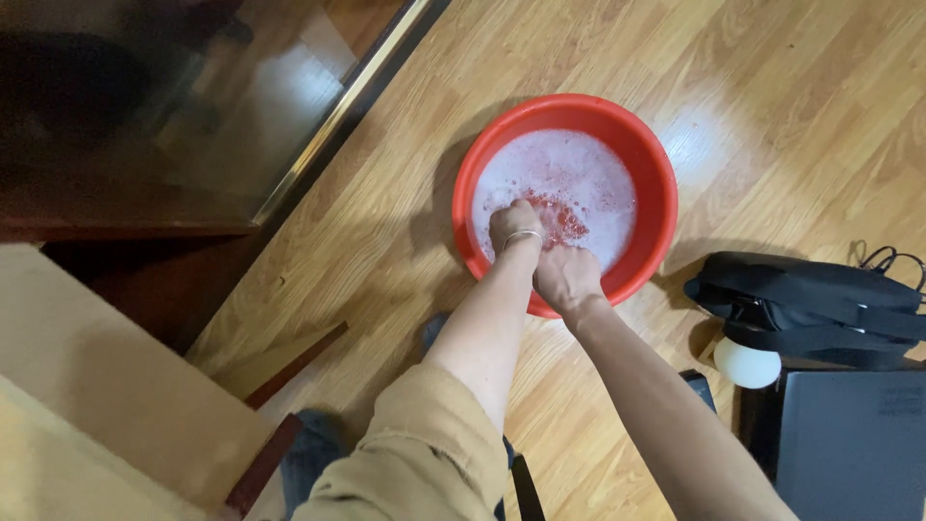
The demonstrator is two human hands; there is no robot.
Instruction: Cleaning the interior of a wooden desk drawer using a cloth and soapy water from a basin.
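A round red plastic basin (656, 174) sits on the wooden floor, filled with white soapy foam (569, 169). Both my hands reach into it at the near side. My left hand (513, 224), with a thin bracelet at the wrist, is closed in the suds. My right hand (567, 275) is closed just beside it. Between them a bit of red wet fabric (561, 214) shows through the foam, gripped by both hands. Most of the fabric is hidden under the suds.
A glass-fronted dark cabinet (145, 116) with a metal edge stands at the upper left. A pale wooden surface (87, 386) lies at the lower left. At the right are a black strapped bag (810, 299), a white round object (746, 365) and a dark flat case (849, 444).
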